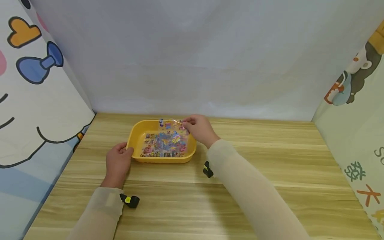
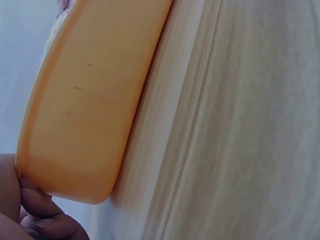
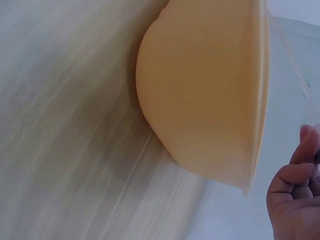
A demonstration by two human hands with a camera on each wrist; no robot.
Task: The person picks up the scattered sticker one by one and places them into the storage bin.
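A yellow plastic basin point(image 1: 162, 160) sits on the table with several colourful sticker sheets point(image 1: 148, 150) lying inside. On its left end, my left hand point(image 1: 118, 161) grips the rim between thumb and fingers; the left wrist view shows those fingers point(image 2: 42, 212) at the basin's corner point(image 2: 90, 110). Over the basin's right back edge, my right hand point(image 1: 201, 129) pinches the corner of a clear sticker sheet point(image 1: 168, 125) printed with small cartoon figures. In the right wrist view this hand point(image 3: 297, 190) is apart from the basin wall point(image 3: 205, 95), and only a thin edge of the sheet shows.
The wood-grain table point(image 1: 264, 156) stretches to the right and in front of the basin. A white cloth wall point(image 1: 198, 66) rises close behind it. Printed cartoon panels stand at the left point(image 1: 39, 110) and right point(image 1: 354, 133). Each wrist carries a small black camera mount.
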